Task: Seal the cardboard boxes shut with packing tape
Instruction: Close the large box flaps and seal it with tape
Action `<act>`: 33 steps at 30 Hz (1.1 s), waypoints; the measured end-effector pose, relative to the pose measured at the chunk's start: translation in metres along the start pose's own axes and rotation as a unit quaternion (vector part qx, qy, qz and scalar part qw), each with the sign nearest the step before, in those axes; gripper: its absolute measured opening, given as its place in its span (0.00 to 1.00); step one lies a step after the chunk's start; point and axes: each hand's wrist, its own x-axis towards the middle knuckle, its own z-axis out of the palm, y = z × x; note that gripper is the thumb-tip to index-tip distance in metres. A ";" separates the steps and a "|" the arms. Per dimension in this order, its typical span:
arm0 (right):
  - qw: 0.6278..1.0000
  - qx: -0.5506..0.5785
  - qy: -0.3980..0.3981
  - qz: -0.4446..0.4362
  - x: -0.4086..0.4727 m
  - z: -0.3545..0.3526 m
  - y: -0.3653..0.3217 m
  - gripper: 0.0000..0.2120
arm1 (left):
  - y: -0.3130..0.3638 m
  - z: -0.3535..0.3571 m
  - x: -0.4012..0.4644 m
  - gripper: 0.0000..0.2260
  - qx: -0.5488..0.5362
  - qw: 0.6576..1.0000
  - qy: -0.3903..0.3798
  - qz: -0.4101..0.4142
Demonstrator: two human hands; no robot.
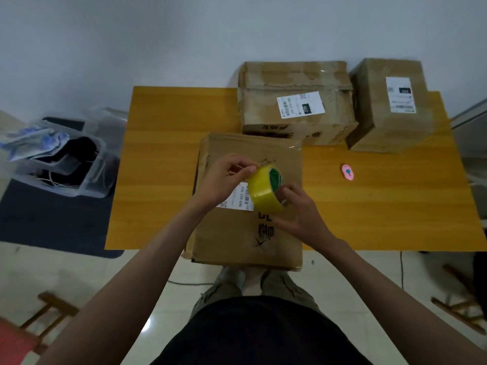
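Note:
A yellow roll of packing tape (263, 192) with a green core is held above the near cardboard box (253, 233), which lies flat at the table's front edge with a white label on top. My right hand (300, 217) grips the roll from below and the right. My left hand (226, 177) pinches at the roll's upper left edge with thumb and fingertips. Two more cardboard boxes stand at the back: a wide one (295, 104) and a taller one (390, 106), each with a white label.
A small pink cutter (347, 171) lies on the yellow wooden table (158, 167) to the right of the near box. A clear plastic bin (66, 164) with dark items sits on a dark mat on the floor at the left. Wooden stools stand at both lower corners.

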 end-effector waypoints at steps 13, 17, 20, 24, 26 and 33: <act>0.990 0.111 -0.029 0.083 0.008 -0.003 -0.028 0.15 | -0.009 -0.019 -0.005 0.02 -0.009 1.000 0.006 0.009; 0.963 0.192 -0.030 0.184 0.005 -0.005 -0.026 0.28 | -0.021 -0.021 -0.006 0.03 0.015 0.999 0.030 -0.026; 0.951 0.191 0.073 0.230 0.002 -0.006 -0.013 0.17 | -0.046 -0.037 -0.011 0.08 0.063 0.976 0.182 -0.103; 0.882 0.234 0.173 0.371 -0.006 -0.010 0.007 0.17 | -0.104 -0.057 -0.029 0.23 0.034 0.934 0.182 -0.306; 0.844 0.251 0.157 0.448 -0.010 -0.007 0.015 0.31 | -0.126 -0.054 -0.039 0.31 -0.013 0.915 0.136 -0.380; 0.810 0.300 0.144 0.483 -0.013 0.016 0.016 0.29 | -0.111 -0.012 -0.043 0.32 -0.215 0.910 0.034 -0.351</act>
